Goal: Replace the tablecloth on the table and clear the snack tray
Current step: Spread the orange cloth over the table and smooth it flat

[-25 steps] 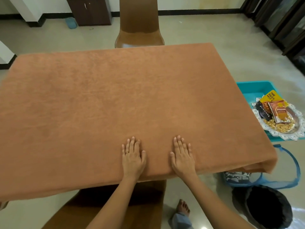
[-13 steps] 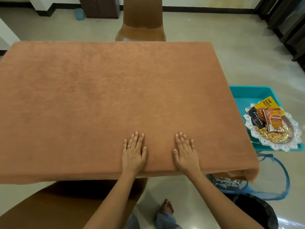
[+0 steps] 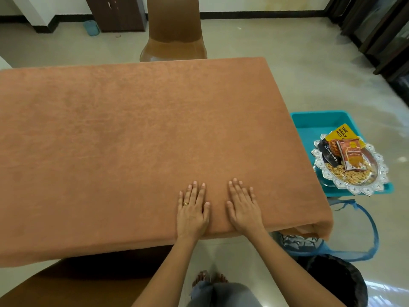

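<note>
**Cloth laid flat, snack tray waiting off to the right**

Nearest the camera, both hands lie flat on the tablecloth (image 3: 132, 140) close to the near edge of the desk. The left hand (image 3: 192, 210) and the right hand (image 3: 243, 209) have their fingers straight and slightly spread, palms down, gripping nothing. They sit side by side with a narrow strip of cloth between them.

The orange cloth covers the whole top and hangs over the near edge. At the near right corner it is bunched a little and looks less tidy than the rest.

Beyond that corner, off the desk and lower down, the snack tray (image 3: 374, 185) rests on a teal bin (image 3: 321, 120). It holds snack packets (image 3: 352, 156) and loose nuts. It lies to the right of both hands and a little farther out, so the right hand is clearly the nearer one. Clearing it looks like the part not yet done.

A brown chair (image 3: 174, 41) stands at the far side.
</note>
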